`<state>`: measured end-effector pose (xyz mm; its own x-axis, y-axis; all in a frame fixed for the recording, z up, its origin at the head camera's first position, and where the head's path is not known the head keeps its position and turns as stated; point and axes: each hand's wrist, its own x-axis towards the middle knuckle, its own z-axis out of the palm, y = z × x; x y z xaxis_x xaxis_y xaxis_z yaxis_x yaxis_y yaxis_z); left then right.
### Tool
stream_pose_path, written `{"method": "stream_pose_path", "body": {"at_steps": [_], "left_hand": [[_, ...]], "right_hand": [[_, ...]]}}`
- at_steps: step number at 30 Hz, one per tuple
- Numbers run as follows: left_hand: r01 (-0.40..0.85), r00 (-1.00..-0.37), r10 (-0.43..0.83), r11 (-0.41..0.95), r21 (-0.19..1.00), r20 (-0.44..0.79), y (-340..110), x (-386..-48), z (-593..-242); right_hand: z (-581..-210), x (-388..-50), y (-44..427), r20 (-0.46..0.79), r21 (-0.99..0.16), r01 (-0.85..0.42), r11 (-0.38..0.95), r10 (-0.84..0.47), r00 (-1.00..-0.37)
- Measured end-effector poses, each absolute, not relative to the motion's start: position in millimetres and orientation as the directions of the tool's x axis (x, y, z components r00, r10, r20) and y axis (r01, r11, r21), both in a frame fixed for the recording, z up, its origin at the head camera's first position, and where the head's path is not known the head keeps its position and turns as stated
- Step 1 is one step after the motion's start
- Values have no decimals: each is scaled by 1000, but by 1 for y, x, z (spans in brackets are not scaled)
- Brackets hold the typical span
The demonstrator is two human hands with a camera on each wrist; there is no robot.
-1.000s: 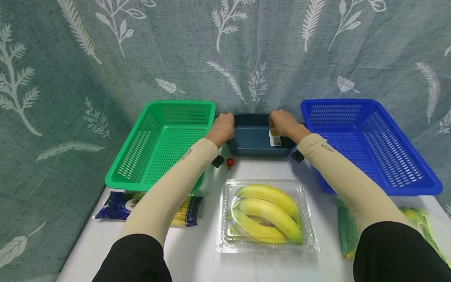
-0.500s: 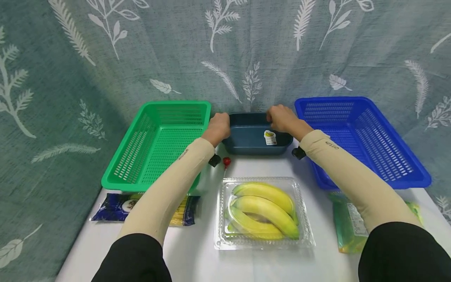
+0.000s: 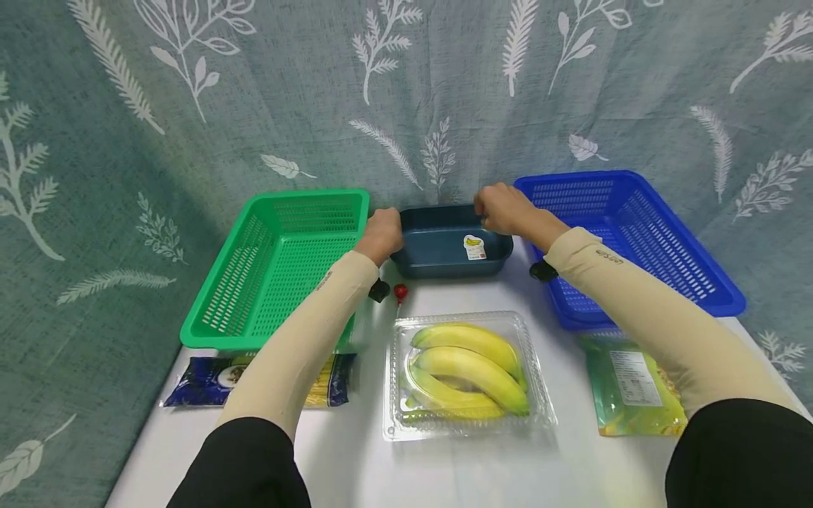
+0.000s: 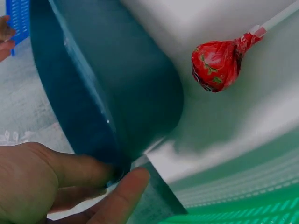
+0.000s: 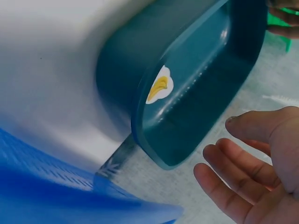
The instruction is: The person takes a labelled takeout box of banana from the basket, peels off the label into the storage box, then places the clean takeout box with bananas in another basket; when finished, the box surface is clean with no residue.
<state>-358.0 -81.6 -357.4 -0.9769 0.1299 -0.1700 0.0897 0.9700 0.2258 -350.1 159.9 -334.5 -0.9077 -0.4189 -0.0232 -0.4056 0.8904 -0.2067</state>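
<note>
A dark teal tub (image 3: 438, 264) stands against the curtain between two baskets, a banana-picture label (image 3: 474, 248) on its inside. My left hand (image 3: 383, 231) pinches the rim at its left end, thumb and fingers on either side in the left wrist view. At the right end, my right hand (image 5: 257, 168) has its fingers spread just off the rim in the right wrist view, holding nothing. A red-wrapped lollipop (image 4: 217, 65) lies in front of the tub. Nearer me, a clear plastic clamshell (image 3: 470, 374) holds several bananas (image 3: 473, 370).
A green basket (image 3: 273, 342) is left of the tub, a blue basket (image 3: 641, 310) right. A spaghetti pack (image 3: 202, 381) lies partly under my left arm. A green and yellow pouch (image 3: 629, 384) lies near my right forearm. The curtain (image 3: 286, 85) backs the white table (image 3: 375, 466).
My right hand has let go of the tub's right end and moved slightly off it, uncovering the label. My left hand still grips the rim. The head view has turned a little right.
</note>
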Motion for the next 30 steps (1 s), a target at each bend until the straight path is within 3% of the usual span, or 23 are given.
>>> {"method": "stream_pose_path", "body": {"at_steps": [20, 30], "left_hand": [[198, -946, 257, 941, 275, -199, -89, -315, -325], [255, -938, 318, 904, 342, -142, -103, -291, -313]], "right_hand": [[-323, -303, 167, 18, -223, -491, 842, -500, -866], [-322, -282, 177, 114, -245, -537, 807, -526, -843]]}}
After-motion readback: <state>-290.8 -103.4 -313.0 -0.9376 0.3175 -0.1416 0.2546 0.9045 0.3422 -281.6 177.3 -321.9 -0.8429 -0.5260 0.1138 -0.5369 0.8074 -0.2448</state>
